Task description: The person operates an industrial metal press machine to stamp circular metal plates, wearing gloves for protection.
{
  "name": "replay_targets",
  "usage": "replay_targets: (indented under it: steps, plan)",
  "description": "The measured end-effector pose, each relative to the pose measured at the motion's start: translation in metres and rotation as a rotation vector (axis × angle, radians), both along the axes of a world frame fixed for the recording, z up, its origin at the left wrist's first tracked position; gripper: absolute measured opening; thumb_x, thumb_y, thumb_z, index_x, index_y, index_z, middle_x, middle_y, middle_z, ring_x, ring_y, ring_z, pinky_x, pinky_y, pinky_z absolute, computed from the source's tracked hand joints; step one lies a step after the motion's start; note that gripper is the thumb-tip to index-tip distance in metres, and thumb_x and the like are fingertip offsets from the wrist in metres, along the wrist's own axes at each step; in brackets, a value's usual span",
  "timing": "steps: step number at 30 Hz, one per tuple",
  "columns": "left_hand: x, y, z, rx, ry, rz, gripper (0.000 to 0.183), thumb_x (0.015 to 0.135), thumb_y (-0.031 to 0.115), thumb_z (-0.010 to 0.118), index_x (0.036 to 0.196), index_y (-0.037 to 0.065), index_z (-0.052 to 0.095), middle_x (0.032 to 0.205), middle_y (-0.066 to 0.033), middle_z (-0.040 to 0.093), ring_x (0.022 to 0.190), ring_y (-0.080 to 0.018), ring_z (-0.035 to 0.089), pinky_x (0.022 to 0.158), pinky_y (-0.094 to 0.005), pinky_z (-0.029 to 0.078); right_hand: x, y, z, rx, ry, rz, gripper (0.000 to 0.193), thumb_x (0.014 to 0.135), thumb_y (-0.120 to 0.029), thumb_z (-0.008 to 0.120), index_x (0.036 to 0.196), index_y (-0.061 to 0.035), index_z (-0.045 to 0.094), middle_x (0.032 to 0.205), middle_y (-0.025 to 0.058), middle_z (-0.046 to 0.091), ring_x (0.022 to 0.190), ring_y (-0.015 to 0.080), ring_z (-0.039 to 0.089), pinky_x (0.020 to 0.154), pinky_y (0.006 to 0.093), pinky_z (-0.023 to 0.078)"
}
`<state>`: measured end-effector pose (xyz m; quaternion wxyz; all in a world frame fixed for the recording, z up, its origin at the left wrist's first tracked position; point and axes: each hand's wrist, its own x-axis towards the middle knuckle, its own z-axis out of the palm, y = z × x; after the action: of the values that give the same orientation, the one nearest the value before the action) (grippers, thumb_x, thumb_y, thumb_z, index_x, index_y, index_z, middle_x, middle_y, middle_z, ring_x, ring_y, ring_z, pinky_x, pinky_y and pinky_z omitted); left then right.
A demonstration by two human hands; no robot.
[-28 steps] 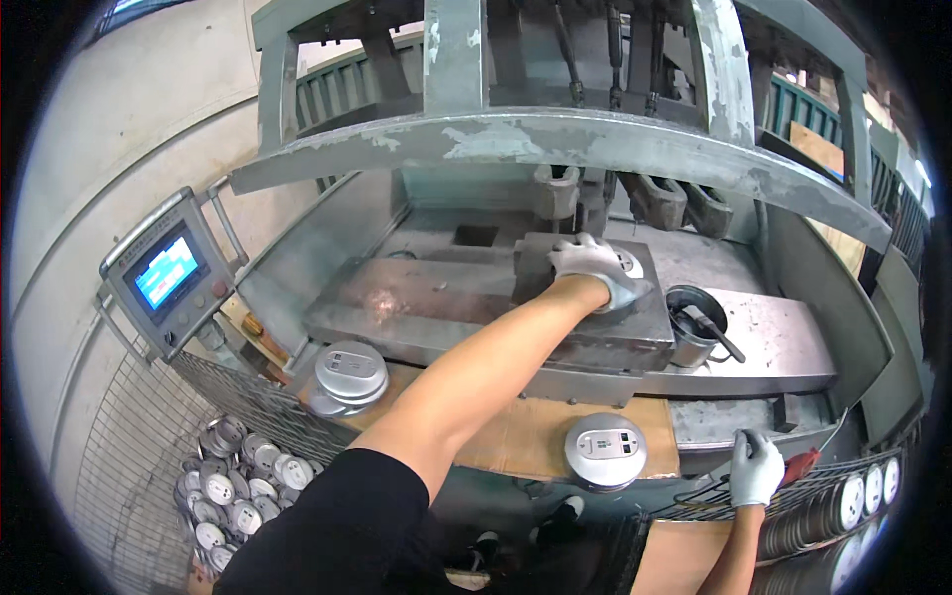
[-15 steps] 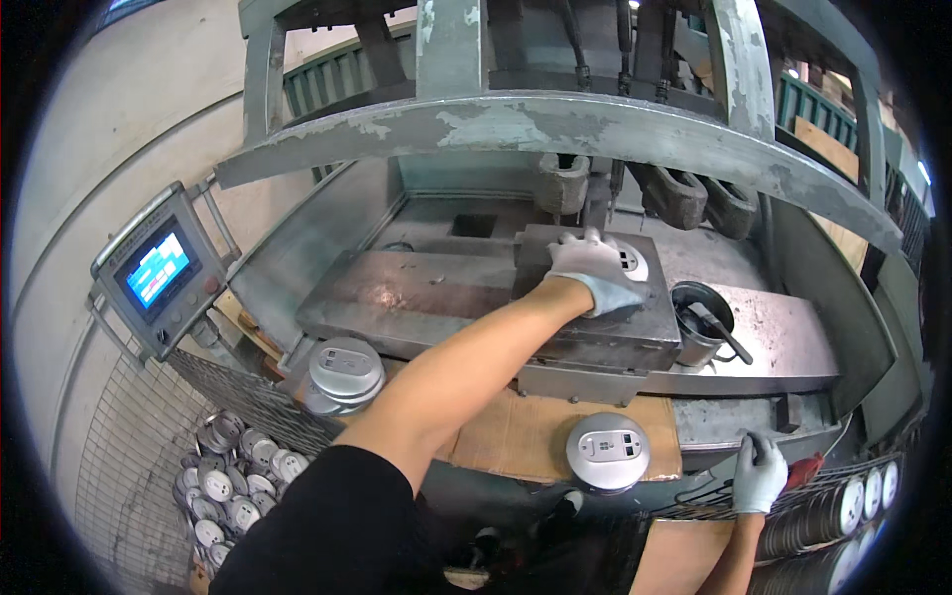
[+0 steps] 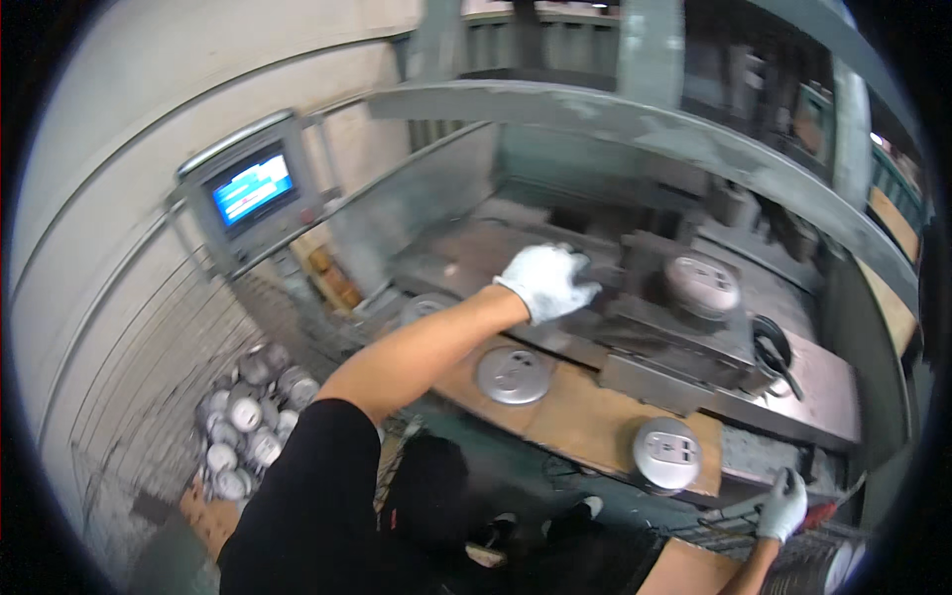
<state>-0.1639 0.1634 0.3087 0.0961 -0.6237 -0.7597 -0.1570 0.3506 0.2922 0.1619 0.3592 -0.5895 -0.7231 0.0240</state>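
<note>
My left hand, in a white glove, hangs over the metal machine bed, its fingers apart and slightly blurred, with nothing seen in them. To its right, a round silver metal disc with small cut-outs sits on a raised steel block. Two similar discs lie on the cardboard-covered front ledge: one disc below my left hand, another disc farther right. Another disc is partly hidden behind my left forearm. At the lower right, my gloved right hand has its fingers apart beside a red object.
A control panel with a lit screen stands at the left. Several discs fill a wire mesh bin below it. Right of the block is a dark pot with a handled tool. A thick machine frame beam crosses overhead.
My left hand has left the disc on the block and moved left over the bed. The view has turned left. My right hand stays beside the red object.
</note>
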Motion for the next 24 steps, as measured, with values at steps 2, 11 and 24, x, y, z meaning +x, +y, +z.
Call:
replay_targets:
  steps: [2, 11, 24]
  plan:
    - [-0.046, -0.035, -0.006, -0.01, 0.064, 0.084, 0.051, 0.087, 0.046, 0.054, 0.116, 0.005, 0.063, 0.118, -0.024, 0.059, 0.108, -0.0382, 0.057, 0.095, -0.0429, 0.046, 0.012, 0.006, -0.009, -0.033, 0.066, -0.041, 0.025, 0.092, -0.017, 0.058, 0.102, 0.0042, 0.066, 0.099, 0.0195, 0.068, 0.093, 0.0311, 0.064, 0.085, 0.0349, 0.048]
    - [-0.114, -0.109, -0.038, -0.641, -0.096, 0.398, 0.106, 0.067, 0.078, 0.058, 0.14, 0.003, 0.04, 0.144, -0.0256, 0.036, 0.128, -0.0413, 0.043, 0.104, -0.0447, 0.039, 0.011, 0.006, 0.002, 0.014, -0.172, -0.104, 0.036, 0.092, -0.035, 0.056, 0.107, -0.0045, 0.068, 0.098, 0.017, 0.069, 0.085, 0.0322, 0.066, 0.076, 0.0386, 0.051]
    - [-0.083, -0.111, -0.06, -0.638, 0.014, 0.415, 0.104, 0.062, 0.073, 0.065, 0.145, 0.018, 0.036, 0.152, -0.0222, 0.023, 0.133, -0.0492, 0.03, 0.105, -0.0624, 0.029, -0.004, 0.0, 0.002, 0.072, -0.032, -0.031, 0.021, 0.086, -0.019, 0.062, 0.092, -0.0001, 0.069, 0.089, 0.0172, 0.068, 0.081, 0.031, 0.067, 0.075, 0.0373, 0.051]
